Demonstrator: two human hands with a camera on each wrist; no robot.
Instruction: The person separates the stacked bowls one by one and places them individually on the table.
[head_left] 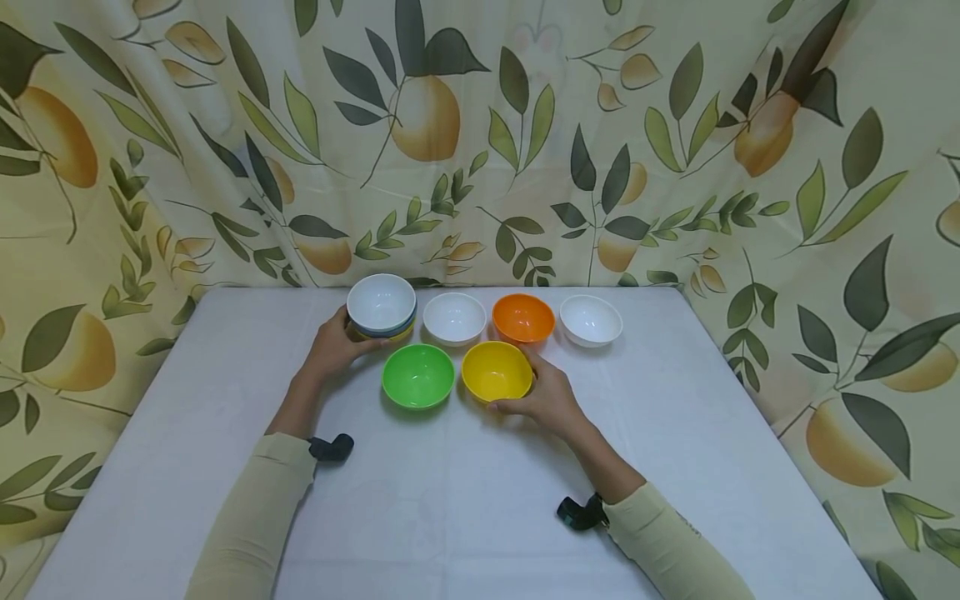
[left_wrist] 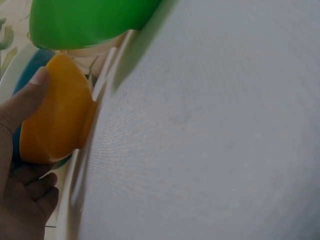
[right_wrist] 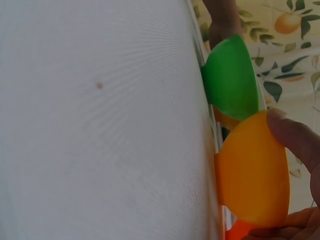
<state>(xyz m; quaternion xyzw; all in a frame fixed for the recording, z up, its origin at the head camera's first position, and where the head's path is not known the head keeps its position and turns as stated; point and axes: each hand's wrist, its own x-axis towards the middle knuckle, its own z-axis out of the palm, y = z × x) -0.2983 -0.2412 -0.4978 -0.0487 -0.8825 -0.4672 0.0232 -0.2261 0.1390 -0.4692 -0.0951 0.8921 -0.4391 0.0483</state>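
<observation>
At the back left of the table, my left hand (head_left: 332, 343) grips a stack of bowls. A white bowl (head_left: 381, 302) tops it, with a blue bowl (left_wrist: 31, 70) beneath and a yellow bowl (left_wrist: 62, 110) at the bottom. My left thumb presses the side of this stack. Further right, my right hand (head_left: 553, 396) holds another yellow bowl (head_left: 497, 372) between thumb and fingers; it looks upright, at or close to the tabletop. Between the hands sits a green bowl (head_left: 418, 377), untouched, just left of the held yellow one.
Along the back row stand a white bowl (head_left: 454, 319), an orange bowl (head_left: 523, 317) behind the held yellow one, and another white bowl (head_left: 591, 321) at the right end. A white cloth covers the table (head_left: 450, 517). Behind it hangs a fruit-patterned curtain (head_left: 480, 200).
</observation>
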